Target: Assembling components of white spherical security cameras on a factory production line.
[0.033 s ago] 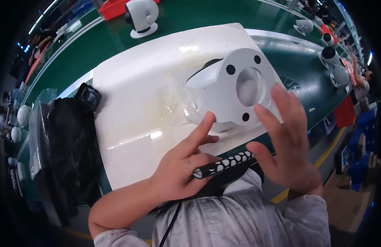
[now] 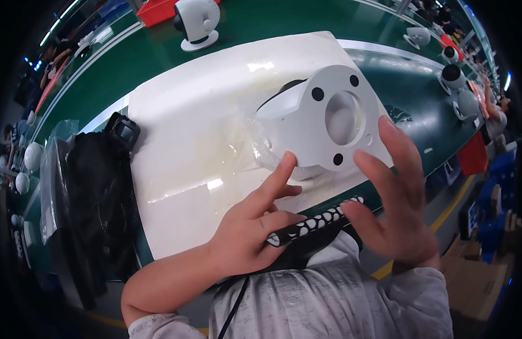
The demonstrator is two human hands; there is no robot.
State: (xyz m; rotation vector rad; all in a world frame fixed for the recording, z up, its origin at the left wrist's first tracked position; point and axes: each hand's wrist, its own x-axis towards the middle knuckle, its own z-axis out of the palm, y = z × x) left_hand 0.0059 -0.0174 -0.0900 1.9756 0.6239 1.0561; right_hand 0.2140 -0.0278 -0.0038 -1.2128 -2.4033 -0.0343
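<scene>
The left hand [image 2: 247, 234] gripped a black tool handle with white spots [image 2: 311, 225], its fingers curled shut around it while the forefinger stretched out to touch the lower rim of a white camera housing [image 2: 323, 121]. That housing lay tilted on a white mat [image 2: 182, 130] on the green counter [image 2: 407, 79], its round flange facing up, with a large centre hole and small dark holes around it. The right hand [image 2: 393, 206] hovered just beside the flange with fingers spread and apart, holding nothing. Clear plastic film [image 2: 252, 138] lay crumpled against the housing's left side. A black bagged bundle [image 2: 94, 198] sat at the mat's left edge, and finished white cameras [image 2: 196, 20] stood farther along the counter. The housing probably rested on a curved face, so a push from one finger alone could have rolled it off the mat's near edge. The slick film might also have let it slide, and the tool's tip could have scratched the white shell.
</scene>
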